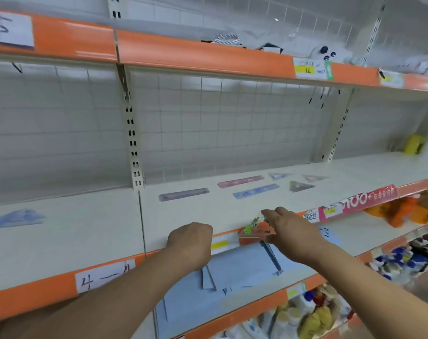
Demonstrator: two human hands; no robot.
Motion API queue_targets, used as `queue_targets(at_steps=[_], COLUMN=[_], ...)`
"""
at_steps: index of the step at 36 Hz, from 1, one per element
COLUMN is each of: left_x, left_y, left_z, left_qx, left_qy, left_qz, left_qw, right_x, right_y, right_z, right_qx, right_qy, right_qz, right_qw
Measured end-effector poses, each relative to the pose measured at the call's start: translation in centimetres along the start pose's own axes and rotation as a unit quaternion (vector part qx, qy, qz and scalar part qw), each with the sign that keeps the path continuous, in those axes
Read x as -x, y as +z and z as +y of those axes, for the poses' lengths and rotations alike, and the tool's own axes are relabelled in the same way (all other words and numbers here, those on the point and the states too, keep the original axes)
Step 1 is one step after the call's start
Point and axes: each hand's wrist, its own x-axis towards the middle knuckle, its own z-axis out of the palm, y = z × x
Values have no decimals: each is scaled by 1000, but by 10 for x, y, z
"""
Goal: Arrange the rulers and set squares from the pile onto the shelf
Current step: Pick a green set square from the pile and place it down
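My right hand point(290, 228) pinches a clear set square point(255, 231) with a green label, just over the front edge of the white shelf point(208, 214). My left hand point(191, 243) hovers beside it as a fist, holding nothing that shows. On the shelf lie a purple ruler point(183, 194), a pink ruler point(240, 181) and a blue ruler point(255, 191). Right of them lie a blue set square point(277, 176), a dark set square point(299, 186) and a pink set square point(314, 178). A pile of bluish pieces point(15, 219) lies at the far left.
Blue sheets point(232, 277) and a dark pen-like item point(271, 258) lie on the lower shelf beneath my hands. Packaged goods point(403, 211) fill the right side and the bottom shelves. A wire grid backs the shelf, and a yellow item point(414, 144) stands at the far right.
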Motion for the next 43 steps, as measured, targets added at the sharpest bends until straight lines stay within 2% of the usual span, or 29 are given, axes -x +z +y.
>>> queue_targets(at_steps=[7,14,26,43], left_x=[-6,-27,-59,-80], left_y=[-3,-8,5,6], left_z=[-22,-53,-79,-93], left_qx=[-4,-12,1,2], left_qy=[-34,-35,-37,-152], left_qz=[2,28,23,15], left_qw=[999,999,999,988], right_x=[-30,-63,-107,-180], right_y=[8,11,26,47], right_z=[-15,-43,-61,-57], right_qx=[-31,-47,-64,-98], right_qy=[-35,-50,-70,-187], right_qz=[4,1,-10,-45], right_qw=[999,998,995,976])
